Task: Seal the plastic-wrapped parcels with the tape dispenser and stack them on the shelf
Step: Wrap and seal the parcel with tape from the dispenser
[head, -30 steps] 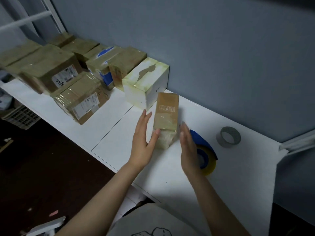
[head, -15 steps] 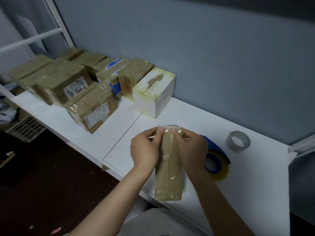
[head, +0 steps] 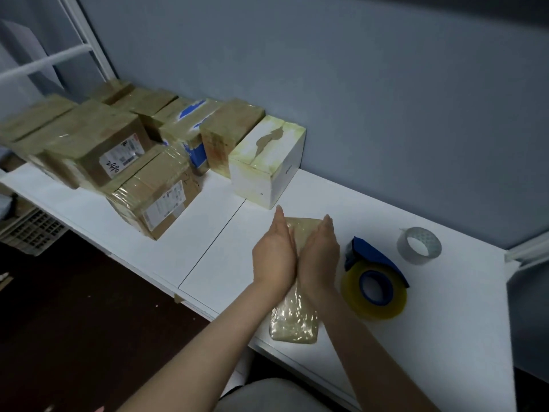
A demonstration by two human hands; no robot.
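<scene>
a white worktop (head: 445, 307) runs along a blue-grey wall, and the job sits near its front edge. your fingers (head: 280, 221) are straight now, none curled. your left hand (head: 274, 260) and right hand (head: 319, 257) lie side by side, pressing down on the wrapped parcel (head: 294, 319) and gripping nothing. a second ago that parcel stood on end between your open hands. half a second ago it was already lying down, and you were pinching the wrap at its far end. the pinch has turned into a flat press, which i read as smoothing the loose plastic so the fold stays put. the parcel lies lengthwise, pointing away from you, its near end showing below your wrists. just beside your right hand, not touching it, the tape dispenser (head: 375, 281) rests where it was, with a spare tape roll (head: 419, 245) beyond it. the finished boxes (head: 154, 200) stand well apart to the left. i can see no fresh tape on this parcel, so sealing looks to be next: hold the fold with one hand while the other goes for the dispenser.
</scene>
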